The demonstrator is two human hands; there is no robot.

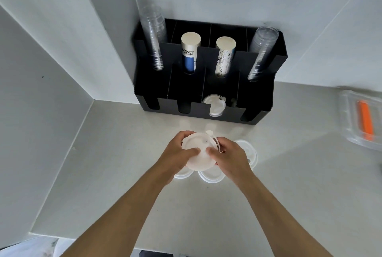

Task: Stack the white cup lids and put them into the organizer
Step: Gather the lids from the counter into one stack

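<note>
Both hands hold a small stack of white cup lids (199, 151) above the counter, in front of the black organizer (258, 101). My left hand (177, 155) grips its left edge with the thumb on top. My right hand (231, 157) grips the right edge, thumb on top too. Loose white lids lie on the counter under and beside my hands: one at the left (183, 174), one in the middle (210, 177), one at the right (249, 151). Another white lid (214, 104) rests in the organizer's third front slot.
The organizer stands against the back wall and holds two stacks of clear cups (154, 37) (261, 52) and two stacks of paper cups (189, 54) (224, 56). A clear tray with an orange item (364, 120) sits at the right. A wall closes the left side.
</note>
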